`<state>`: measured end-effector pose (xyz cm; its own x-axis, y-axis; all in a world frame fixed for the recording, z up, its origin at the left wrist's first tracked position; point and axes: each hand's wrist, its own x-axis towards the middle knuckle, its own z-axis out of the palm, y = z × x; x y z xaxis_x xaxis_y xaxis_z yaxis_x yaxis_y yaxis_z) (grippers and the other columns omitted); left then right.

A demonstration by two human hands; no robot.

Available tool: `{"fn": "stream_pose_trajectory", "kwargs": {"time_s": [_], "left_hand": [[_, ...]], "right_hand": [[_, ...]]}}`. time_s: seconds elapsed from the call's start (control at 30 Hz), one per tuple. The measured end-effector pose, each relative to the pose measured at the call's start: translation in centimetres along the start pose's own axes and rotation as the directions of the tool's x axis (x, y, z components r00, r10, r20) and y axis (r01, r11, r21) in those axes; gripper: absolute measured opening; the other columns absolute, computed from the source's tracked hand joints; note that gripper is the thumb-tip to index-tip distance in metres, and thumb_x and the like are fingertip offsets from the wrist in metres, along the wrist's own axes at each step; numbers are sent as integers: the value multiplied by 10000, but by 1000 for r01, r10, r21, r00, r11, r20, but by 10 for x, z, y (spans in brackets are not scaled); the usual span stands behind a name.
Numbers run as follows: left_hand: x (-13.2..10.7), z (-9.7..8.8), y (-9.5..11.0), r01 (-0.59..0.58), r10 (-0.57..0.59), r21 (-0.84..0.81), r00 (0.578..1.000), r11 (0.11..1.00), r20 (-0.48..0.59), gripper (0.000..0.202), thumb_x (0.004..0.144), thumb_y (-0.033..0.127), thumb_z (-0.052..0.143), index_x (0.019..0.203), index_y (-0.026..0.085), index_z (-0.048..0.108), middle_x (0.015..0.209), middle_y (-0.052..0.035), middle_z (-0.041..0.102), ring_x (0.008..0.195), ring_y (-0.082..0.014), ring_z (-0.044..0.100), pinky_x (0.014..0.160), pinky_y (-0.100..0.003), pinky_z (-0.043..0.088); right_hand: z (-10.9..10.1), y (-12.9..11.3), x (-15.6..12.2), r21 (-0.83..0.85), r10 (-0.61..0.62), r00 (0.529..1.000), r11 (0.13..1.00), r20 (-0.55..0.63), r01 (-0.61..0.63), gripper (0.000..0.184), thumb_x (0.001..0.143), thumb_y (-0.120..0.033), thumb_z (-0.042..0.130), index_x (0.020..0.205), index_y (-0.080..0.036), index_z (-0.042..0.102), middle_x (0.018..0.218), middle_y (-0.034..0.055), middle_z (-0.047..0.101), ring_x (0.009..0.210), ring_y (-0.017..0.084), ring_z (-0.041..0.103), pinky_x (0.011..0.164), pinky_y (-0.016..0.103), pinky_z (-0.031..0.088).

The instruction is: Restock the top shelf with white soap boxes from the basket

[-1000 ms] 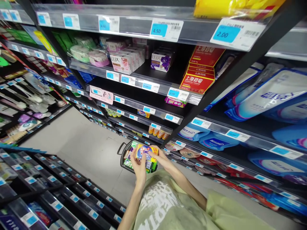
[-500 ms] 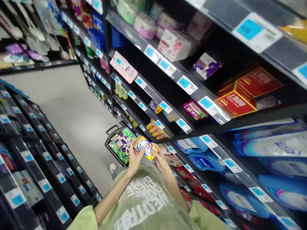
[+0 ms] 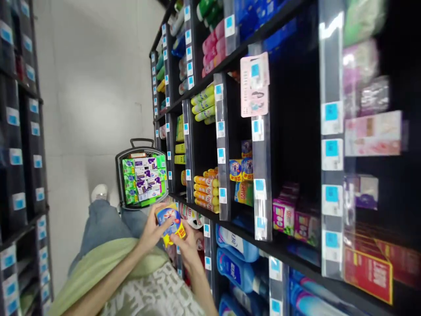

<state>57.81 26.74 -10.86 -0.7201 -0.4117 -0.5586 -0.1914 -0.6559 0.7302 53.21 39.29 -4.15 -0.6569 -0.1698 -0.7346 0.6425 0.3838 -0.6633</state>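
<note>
Price-tagged shelves [image 3: 263,162] flanked a pale floor [image 3: 95,101]; beside them, the left hand [image 3: 151,226] and right hand [image 3: 188,245] pinched one blue-and-yellow package [image 3: 168,215] between them, partly covering its front. One black basket [image 3: 119,177] of mixed boxes [image 3: 146,173] stood beyond, near one white shoe [image 3: 99,192], and at least two similar packages [image 3: 236,170] sat shelved.

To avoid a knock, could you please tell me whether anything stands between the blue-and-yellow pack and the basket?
Nothing visible does, apart from the left hand, which grips the pack on the side nearer the basket. The right hand holds the other side.
</note>
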Motion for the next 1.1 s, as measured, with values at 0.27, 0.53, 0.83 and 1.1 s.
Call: {"fn": "stream_pose_trajectory", "kwargs": {"time_s": [0.27,0.53,0.83,1.1], "left_hand": [[18,-46,-30,-132,116,376,991,917,65,551,780,461,775,1264,260,607,1301,-99,643,1214,-332,626,1053,-560,524],[29,6,36,-476,215,558,856,680,469,1184,628,437,907,1612,256,274,1545,-177,460,1407,-392,481,1169,-571,428],[18,77,45,-379,200,557,913,739,356,1122,598,290,865,1578,199,325,1522,-196,447,1410,-387,458,1205,-569,363],[60,74,66,-170,74,365,962,916,263,895,624,371,884,1409,189,492,1426,-191,559,1262,-346,610,1077,-495,504]], "right_hand": [[22,27,22,-133,132,982,980,-136,-150,571,558,-458,864,1043,-401,569,1005,-103,723,975,263,694,936,458,584],[-7,-8,21,-315,-209,937,942,-280,116,699,614,-294,875,1232,-256,551,1201,100,699,1023,291,682,927,436,564],[-45,-24,12,-222,-372,846,925,-383,307,705,639,-410,877,1240,-270,538,1341,142,613,1363,342,500,1190,530,378],[-63,-17,22,0,-462,835,875,-298,484,441,840,-367,768,1231,-249,604,1260,137,684,1119,287,658,1018,472,516]]}}
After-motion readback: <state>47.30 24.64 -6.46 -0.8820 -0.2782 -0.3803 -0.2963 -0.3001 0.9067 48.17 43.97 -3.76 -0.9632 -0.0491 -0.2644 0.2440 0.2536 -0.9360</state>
